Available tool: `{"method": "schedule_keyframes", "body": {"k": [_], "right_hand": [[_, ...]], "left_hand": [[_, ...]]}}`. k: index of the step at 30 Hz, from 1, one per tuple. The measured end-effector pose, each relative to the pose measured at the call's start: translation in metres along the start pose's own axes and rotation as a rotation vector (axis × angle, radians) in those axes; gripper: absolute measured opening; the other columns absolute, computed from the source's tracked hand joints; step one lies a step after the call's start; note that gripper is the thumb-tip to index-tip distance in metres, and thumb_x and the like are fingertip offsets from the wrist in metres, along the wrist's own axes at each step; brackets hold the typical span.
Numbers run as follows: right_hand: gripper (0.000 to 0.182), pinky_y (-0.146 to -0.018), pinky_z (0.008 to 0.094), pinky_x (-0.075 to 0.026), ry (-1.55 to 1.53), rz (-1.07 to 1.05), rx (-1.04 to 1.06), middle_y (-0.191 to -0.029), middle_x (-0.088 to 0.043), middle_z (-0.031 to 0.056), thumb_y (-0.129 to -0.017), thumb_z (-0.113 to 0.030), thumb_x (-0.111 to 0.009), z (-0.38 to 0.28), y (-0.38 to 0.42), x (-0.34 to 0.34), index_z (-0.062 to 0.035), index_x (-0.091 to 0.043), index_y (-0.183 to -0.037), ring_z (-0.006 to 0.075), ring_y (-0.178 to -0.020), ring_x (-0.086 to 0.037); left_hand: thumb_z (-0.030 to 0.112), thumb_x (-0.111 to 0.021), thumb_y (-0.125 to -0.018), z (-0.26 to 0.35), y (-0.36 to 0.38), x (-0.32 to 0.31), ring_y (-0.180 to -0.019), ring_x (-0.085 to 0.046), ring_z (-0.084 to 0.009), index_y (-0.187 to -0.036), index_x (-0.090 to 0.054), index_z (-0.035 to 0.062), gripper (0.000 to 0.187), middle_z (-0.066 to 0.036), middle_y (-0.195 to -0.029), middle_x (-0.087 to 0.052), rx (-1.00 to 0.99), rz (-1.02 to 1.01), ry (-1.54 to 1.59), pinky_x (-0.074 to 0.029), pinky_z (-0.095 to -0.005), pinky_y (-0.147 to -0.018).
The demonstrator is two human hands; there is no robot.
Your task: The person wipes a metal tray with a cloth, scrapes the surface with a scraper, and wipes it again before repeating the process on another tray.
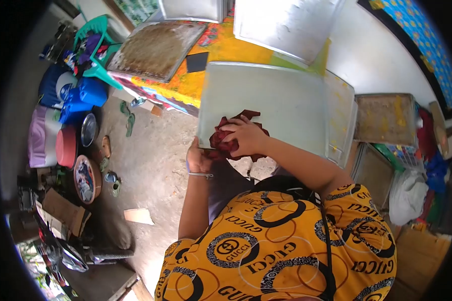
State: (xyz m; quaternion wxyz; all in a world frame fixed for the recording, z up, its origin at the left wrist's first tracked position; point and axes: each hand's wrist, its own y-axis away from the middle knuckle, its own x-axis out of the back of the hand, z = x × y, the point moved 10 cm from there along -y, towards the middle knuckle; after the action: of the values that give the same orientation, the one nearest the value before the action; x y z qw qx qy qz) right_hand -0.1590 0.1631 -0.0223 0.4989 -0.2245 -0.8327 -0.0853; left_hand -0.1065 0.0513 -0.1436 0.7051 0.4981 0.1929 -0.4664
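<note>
A crumpled dark red cloth lies on the near edge of a pale, flat, framed panel. My right hand is closed over the cloth from above, its fingers bent into the folds. At the panel's near left corner is my left hand, thumb up along the edge. Its other fingers are partly hidden below the corner and beside the hanging cloth, and they appear to grip the panel. The panel rests on a table with a yellow flowered cover.
A brown-stained board and a small dark square lie on the table. Another pale framed panel leans at the back. On the left stand a green chair, blue bags and a basin of clothes. Slippers lie on the floor.
</note>
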Motion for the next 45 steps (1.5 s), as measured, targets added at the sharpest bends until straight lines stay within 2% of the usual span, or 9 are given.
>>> {"method": "schedule_keyframes", "body": {"k": [18, 21, 23, 25, 27, 36, 40, 42, 45], "right_hand": [[0.043, -0.086, 0.0414, -0.048, 0.295, 0.255, -1.108, -0.113, -0.058, 0.0114, -0.068, -0.025, -0.072, 0.137, 0.388, 0.122, -0.017, -0.065, -0.11, 0.0274, -0.097, -0.059], [0.042, -0.085, 0.0416, -0.049, -0.881, 0.492, -1.419, -0.113, -0.06, 0.0139, -0.076, -0.03, -0.066, 0.164, 0.558, 0.063, -0.0049, -0.063, -0.109, 0.0285, -0.1, -0.06], [0.041, -0.084, 0.0427, -0.049, 0.322, -0.163, -1.722, -0.108, -0.062, 0.0195, -0.079, -0.032, -0.061, 0.152, 0.635, 0.026, -0.0019, -0.062, -0.107, 0.0333, -0.101, -0.06], [0.048, -0.086, 0.0445, -0.048, 0.19, -0.154, -1.912, -0.11, -0.059, 0.0267, -0.073, -0.034, -0.065, 0.11, 0.654, 0.012, -0.0028, -0.06, -0.11, 0.0374, -0.106, -0.057], [0.054, -0.086, 0.0441, -0.048, 0.183, 0.068, -1.901, -0.109, -0.06, 0.026, -0.069, -0.033, -0.067, 0.098, 0.659, 0.012, -0.002, -0.059, -0.111, 0.0375, -0.103, -0.058], [0.05, -0.083, 0.0395, -0.048, 0.046, 0.508, -1.56, -0.104, -0.062, 0.0274, -0.073, -0.025, -0.066, 0.154, 0.591, 0.111, 0.0053, -0.056, -0.112, 0.0371, -0.098, -0.061], [0.029, -0.071, 0.0322, -0.049, -0.232, 0.945, -1.065, -0.09, -0.065, 0.01, -0.077, -0.014, -0.062, 0.159, 0.5, 0.223, 0.0032, -0.06, -0.101, 0.0177, -0.079, -0.061], [0.026, -0.069, 0.0287, -0.049, -0.26, 0.972, -0.911, -0.091, -0.065, 0.0062, -0.078, -0.011, -0.062, 0.143, 0.438, 0.271, 0.0017, -0.061, -0.101, 0.0137, -0.077, -0.061], [0.028, -0.067, 0.0276, -0.049, -0.503, 0.913, -0.805, -0.089, -0.065, 0.0064, -0.079, -0.012, -0.063, 0.128, 0.354, 0.294, 0.0027, -0.062, -0.102, 0.0121, -0.074, -0.06]], "left_hand": [[0.039, -0.032, -0.099, 0.011, 0.005, 0.005, -0.112, -0.053, -0.0382, -0.127, -0.041, 0.0022, 0.047, -0.021, -0.124, -0.05, -0.136, 0.092, -0.067, -0.047, -0.0535, -0.089], [0.039, -0.035, -0.098, 0.026, 0.02, 0.019, -0.118, -0.048, -0.0381, -0.135, -0.034, 0.0029, 0.051, -0.023, -0.133, -0.042, -0.272, 0.11, -0.156, -0.042, -0.0511, -0.095], [0.036, -0.037, -0.098, 0.057, 0.044, 0.027, -0.124, -0.042, -0.0398, -0.141, -0.026, 0.003, 0.055, -0.024, -0.141, -0.033, -0.541, 0.28, -0.372, -0.038, -0.0513, -0.099], [0.035, -0.044, -0.095, 0.077, 0.075, 0.013, -0.127, -0.036, -0.044, -0.143, -0.02, 0.0036, 0.063, -0.027, -0.144, -0.023, -0.877, 0.357, -1.136, -0.033, -0.0485, -0.103], [0.031, -0.052, -0.091, 0.053, 0.085, 0.023, -0.135, -0.018, -0.0465, -0.145, -0.015, 0.0028, 0.071, -0.032, -0.147, -0.009, -0.783, 0.467, -1.803, -0.022, -0.0476, -0.109], [0.041, -0.056, -0.087, -0.072, 0.161, 0.072, -0.134, -0.004, -0.0535, -0.147, -0.015, 0.0161, 0.077, -0.03, -0.148, 0.006, 0.005, -0.052, -2.198, -0.013, -0.0613, -0.105], [0.045, -0.055, -0.086, -0.046, 0.163, 0.054, -0.137, -0.005, -0.0484, -0.143, -0.03, 0.0224, 0.066, -0.018, -0.152, -0.011, -0.408, -0.452, -2.136, -0.01, -0.068, -0.103], [0.046, -0.046, -0.09, -0.009, 0.105, 0.109, -0.138, -0.007, -0.046, -0.144, -0.027, 0.026, 0.06, -0.015, -0.152, -0.015, -0.51, -0.307, -2.005, -0.013, -0.07, -0.101], [0.057, -0.037, -0.091, 0.066, 0.061, 0.199, -0.135, -0.007, -0.0511, -0.146, -0.019, 0.0171, 0.071, -0.026, -0.15, -0.008, 0.064, 0.995, -1.914, -0.01, -0.0729, -0.099]]}}
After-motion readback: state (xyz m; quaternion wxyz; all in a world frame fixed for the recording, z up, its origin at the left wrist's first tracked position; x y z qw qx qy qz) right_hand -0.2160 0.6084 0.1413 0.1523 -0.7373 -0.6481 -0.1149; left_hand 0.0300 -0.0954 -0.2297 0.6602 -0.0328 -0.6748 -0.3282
